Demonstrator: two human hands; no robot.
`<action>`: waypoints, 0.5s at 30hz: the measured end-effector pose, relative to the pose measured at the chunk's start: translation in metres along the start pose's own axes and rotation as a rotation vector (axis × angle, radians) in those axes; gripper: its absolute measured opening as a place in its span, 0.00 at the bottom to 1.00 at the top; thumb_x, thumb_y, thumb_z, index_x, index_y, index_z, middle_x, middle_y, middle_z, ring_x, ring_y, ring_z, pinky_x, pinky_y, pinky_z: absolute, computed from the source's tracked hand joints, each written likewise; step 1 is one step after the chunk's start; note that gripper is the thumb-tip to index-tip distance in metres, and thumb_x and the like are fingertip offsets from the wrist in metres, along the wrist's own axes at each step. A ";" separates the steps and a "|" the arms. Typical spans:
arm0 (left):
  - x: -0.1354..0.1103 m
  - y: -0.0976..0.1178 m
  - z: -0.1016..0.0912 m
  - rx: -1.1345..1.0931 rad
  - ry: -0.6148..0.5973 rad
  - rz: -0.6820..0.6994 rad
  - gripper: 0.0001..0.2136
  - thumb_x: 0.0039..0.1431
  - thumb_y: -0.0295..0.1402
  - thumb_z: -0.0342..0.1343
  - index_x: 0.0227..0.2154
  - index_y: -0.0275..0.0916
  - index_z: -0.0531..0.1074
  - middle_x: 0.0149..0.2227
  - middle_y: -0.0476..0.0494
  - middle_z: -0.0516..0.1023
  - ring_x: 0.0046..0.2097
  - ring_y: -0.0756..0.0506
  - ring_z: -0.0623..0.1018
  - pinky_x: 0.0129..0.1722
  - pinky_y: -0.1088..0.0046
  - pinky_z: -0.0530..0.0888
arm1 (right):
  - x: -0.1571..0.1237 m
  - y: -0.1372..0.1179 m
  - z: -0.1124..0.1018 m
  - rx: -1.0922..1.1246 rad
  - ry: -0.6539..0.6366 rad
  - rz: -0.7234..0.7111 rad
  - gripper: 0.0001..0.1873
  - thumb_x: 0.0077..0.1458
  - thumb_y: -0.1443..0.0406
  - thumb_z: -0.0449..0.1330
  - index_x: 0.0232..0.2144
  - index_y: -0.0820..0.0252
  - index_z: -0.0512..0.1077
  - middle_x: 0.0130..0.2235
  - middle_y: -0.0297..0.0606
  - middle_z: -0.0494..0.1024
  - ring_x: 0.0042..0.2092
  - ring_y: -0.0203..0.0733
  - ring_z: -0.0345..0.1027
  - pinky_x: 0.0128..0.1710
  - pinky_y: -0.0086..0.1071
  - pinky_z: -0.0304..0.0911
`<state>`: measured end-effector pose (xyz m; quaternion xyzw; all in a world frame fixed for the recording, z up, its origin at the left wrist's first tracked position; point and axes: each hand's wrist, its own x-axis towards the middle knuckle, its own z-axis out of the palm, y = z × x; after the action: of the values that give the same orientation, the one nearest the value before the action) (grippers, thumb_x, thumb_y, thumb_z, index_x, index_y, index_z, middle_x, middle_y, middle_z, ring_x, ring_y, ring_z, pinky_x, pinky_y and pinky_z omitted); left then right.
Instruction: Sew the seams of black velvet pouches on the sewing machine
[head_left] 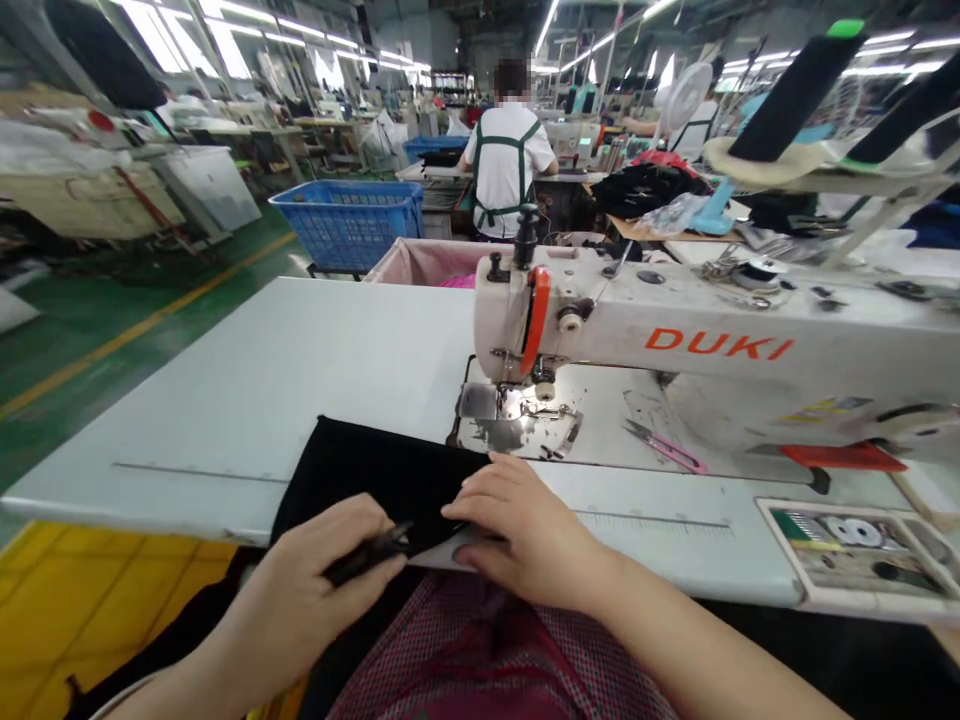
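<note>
A piece of black fabric point(360, 465) lies on the near edge of the white sewing table, partly over the edge. My left hand point(322, 570) is closed around a narrow black object point(367, 555) with a pointed end, just over the fabric; its kind is not clear. At the fabric's right side, my right hand point(525, 530) pinches the near edge, fingers on top and thumb below. Beyond the fabric stands a white sewing machine point(600, 310), its needle area lit. Pink-handled thread snips point(666, 447) rest on the machine bed, away from both hands.
A small tray point(862, 550) with bobbins is set into the table at right. Black thread cones point(795, 95) stand above the machine. Behind are a pink-lined bin point(420, 262), a blue basket point(352, 220) and a seated person point(510, 160). Yellow material point(67, 600) is at lower left.
</note>
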<state>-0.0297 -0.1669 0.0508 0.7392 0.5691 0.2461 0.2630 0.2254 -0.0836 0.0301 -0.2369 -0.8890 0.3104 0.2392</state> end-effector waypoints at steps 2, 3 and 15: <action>-0.004 0.010 -0.016 -0.174 0.023 -0.205 0.08 0.64 0.41 0.56 0.35 0.42 0.75 0.31 0.50 0.77 0.35 0.47 0.77 0.33 0.77 0.74 | 0.002 -0.011 0.000 0.129 0.055 0.044 0.08 0.61 0.64 0.65 0.44 0.56 0.76 0.41 0.35 0.80 0.46 0.40 0.71 0.51 0.37 0.62; -0.005 0.016 -0.022 -0.280 0.016 -0.282 0.10 0.64 0.43 0.57 0.39 0.42 0.76 0.33 0.50 0.79 0.37 0.45 0.79 0.36 0.76 0.76 | 0.003 -0.016 -0.002 0.182 0.080 0.070 0.04 0.62 0.65 0.64 0.40 0.56 0.77 0.38 0.34 0.79 0.42 0.39 0.70 0.46 0.34 0.63; -0.062 -0.012 -0.068 0.037 0.530 -0.520 0.24 0.59 0.51 0.60 0.52 0.42 0.75 0.47 0.48 0.82 0.48 0.39 0.80 0.46 0.69 0.77 | -0.015 -0.030 -0.006 0.101 0.201 0.074 0.08 0.67 0.63 0.57 0.45 0.53 0.76 0.43 0.37 0.78 0.46 0.42 0.70 0.48 0.36 0.65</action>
<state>-0.0974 -0.2169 0.0887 0.4852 0.7907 0.3434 0.1468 0.2321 -0.1107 0.0499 -0.2870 -0.8344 0.3382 0.3270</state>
